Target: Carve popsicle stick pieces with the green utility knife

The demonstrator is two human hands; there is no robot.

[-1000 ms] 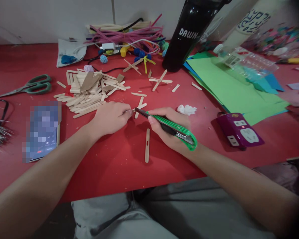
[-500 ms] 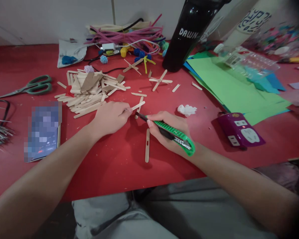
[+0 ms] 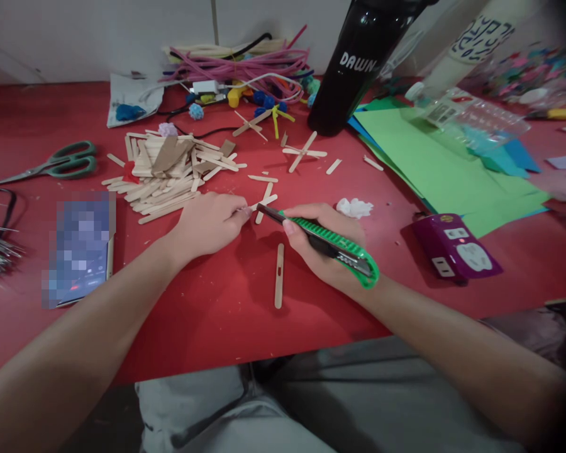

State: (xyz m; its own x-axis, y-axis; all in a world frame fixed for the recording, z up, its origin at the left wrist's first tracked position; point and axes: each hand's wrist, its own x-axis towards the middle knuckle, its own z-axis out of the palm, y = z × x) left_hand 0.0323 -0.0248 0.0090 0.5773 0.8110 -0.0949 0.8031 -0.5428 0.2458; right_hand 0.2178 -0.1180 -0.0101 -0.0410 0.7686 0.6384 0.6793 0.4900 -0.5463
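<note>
Between its thumb and fingers, my left hand point(image 3: 212, 220) pinches a wooden craft stick point(image 3: 268, 201) whose free end points right. My right hand point(image 3: 325, 242) is closed around a green utility knife point(image 3: 346, 250), with the blade tip at the held stick. Another stick point(image 3: 265, 211) lies under the held one, crossing it. Nearer me on the red table lies a craft stick with a small slot point(image 3: 279, 283). A large pile of craft sticks point(image 3: 165, 182) spreads just beyond my left hand.
Green-handled scissors point(image 3: 70, 162) and a phone point(image 3: 82, 251) lie at left. A black bottle point(image 3: 349, 69) stands at the back, near pink pipe cleaners point(image 3: 236, 69). Green paper sheets point(image 3: 453, 157), a purple power socket box point(image 3: 455, 248) and crumpled tissue point(image 3: 355, 207) are at right.
The knife tip has moved slightly up onto the held stick, and the knife lies at a flatter angle. My left hand keeps its pinch, with the stick turned a little.
</note>
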